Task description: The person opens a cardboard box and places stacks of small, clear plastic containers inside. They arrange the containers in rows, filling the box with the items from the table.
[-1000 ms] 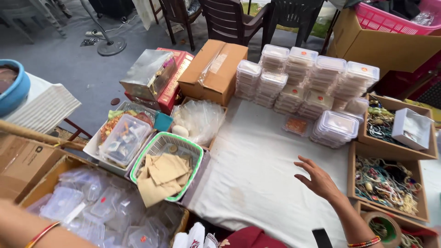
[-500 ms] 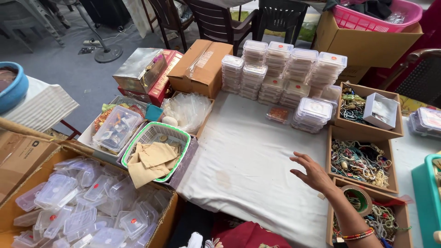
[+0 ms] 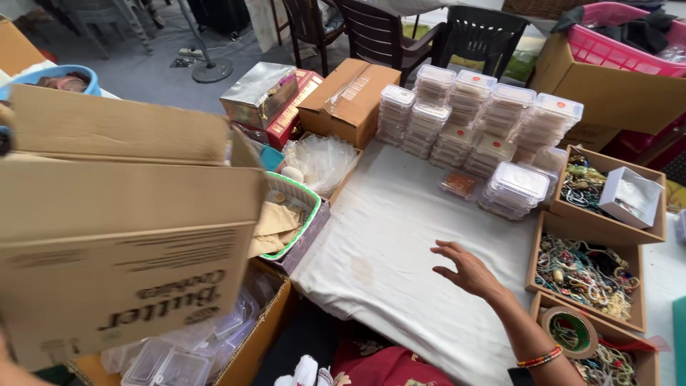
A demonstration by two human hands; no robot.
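Hovering just above the white cloth point(image 3: 400, 236), the right hand point(image 3: 464, 268) is spreading its fingers wide and gripping nothing, while the large cardboard box point(image 3: 121, 236) is rising at near left, well apart from it, its holding left hand lying out of view.

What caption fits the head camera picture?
Right hand hovers over a white cloth; a cardboard box fills the left, stacked clear boxes behind.
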